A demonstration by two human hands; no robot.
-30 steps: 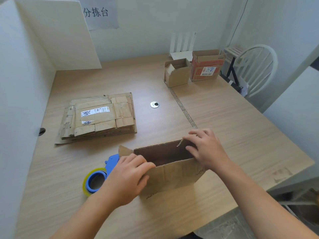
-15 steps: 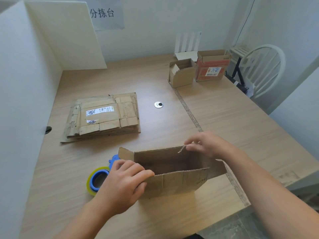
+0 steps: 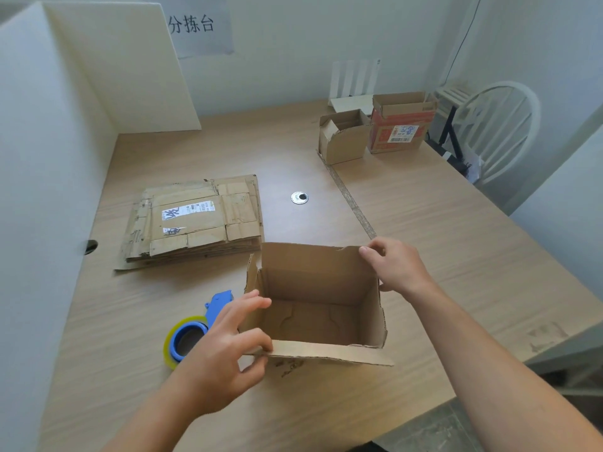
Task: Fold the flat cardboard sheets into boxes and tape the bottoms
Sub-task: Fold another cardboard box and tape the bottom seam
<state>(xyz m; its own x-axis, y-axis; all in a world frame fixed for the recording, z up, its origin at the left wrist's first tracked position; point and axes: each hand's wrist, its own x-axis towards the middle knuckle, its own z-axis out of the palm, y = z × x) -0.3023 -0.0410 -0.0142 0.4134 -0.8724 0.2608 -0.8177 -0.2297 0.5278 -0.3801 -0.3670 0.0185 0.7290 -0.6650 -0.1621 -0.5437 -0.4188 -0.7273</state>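
Note:
A brown cardboard box (image 3: 313, 288) stands opened into a square on the wooden table (image 3: 456, 243), its inside visible from above. My left hand (image 3: 225, 347) pinches the near left corner of the box's front flap. My right hand (image 3: 396, 265) grips the far right top corner of the box. A stack of flat cardboard sheets (image 3: 195, 220) lies on the table to the left. A blue tape dispenser with a yellowish roll (image 3: 192, 334) sits just left of the box, partly behind my left hand.
Two folded boxes, a plain one (image 3: 342, 138) and a red-printed one (image 3: 401, 125), stand at the back right. A metal cable grommet (image 3: 299, 197) lies mid-table. White partition boards (image 3: 49, 125) wall the left side. A white chair (image 3: 499, 125) stands beyond the right edge.
The flattened box has been pulled open into a square shape and now stands wider. My right hand moved back with the far corner; my left hand shifted to the front flap.

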